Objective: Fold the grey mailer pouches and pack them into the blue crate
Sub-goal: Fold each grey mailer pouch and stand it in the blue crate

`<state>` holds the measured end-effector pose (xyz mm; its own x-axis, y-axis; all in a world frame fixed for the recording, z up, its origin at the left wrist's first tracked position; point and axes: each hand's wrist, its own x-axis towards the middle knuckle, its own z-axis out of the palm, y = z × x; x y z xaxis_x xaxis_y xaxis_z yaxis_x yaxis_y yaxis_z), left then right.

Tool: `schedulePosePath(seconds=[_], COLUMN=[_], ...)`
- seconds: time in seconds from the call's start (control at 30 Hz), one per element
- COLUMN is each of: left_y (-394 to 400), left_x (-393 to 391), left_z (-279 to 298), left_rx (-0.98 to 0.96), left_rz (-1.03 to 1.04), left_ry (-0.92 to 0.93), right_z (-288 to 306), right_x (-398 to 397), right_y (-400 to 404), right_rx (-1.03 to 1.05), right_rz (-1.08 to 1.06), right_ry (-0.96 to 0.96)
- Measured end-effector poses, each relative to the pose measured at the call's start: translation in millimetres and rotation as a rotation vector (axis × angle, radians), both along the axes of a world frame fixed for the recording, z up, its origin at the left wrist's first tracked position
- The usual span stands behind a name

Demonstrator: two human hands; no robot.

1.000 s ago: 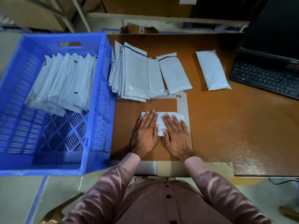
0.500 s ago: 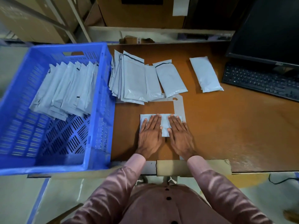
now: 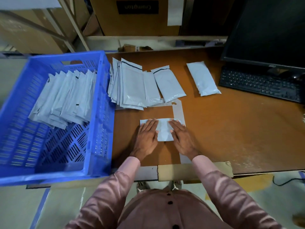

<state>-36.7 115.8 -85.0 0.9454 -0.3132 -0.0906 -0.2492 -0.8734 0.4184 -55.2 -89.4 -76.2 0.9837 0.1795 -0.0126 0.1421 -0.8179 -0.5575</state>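
Pouch [image 3: 162,131] flat under left hand [image 3: 146,138] and right hand [image 3: 181,139], fingers straight, pressing.

Packing storeroom: cardboard boxes [image 3: 137,15], blue crate [image 3: 99,116], monitor [image 3: 267,30].

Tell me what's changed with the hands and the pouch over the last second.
Both hands have slid apart across the folded pouch: the left hand toward its left end, the right hand toward its right end, fingers flat, pressing it down. More of the pouch's middle now shows between them. Nothing was picked up or let go. The blue crate, the unfolded pouches and the keyboard lie as before.
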Motion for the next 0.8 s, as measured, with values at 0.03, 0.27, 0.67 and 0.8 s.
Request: schedulePosePath(seconds=[0.03, 0.27, 0.67, 0.8], left_y=[4.8, 8.8, 20.6, 36.0], left_x=[2.2, 33.2, -11.1, -42.3], left_z=[5.7, 57.8, 66.7, 33.5], left_rx=[0.037, 0.207, 0.122, -0.003], left_rz=[0.011, -0.004, -0.054, -0.107], left_ry=[0.006, 0.151, -0.377, -0.143], right_z=[7.7, 32.1, 51.4, 18.8], right_x=[3.4, 40.3, -9.0, -44.2], right_y=[-3.3, -8.5, -0.4, -8.9], right_rx=[-0.008, -0.247, -0.123, -0.147], right_rz=[0.001, 0.048, 0.039, 0.123], right_ry=[0.024, 0.226, -0.309, -0.197])
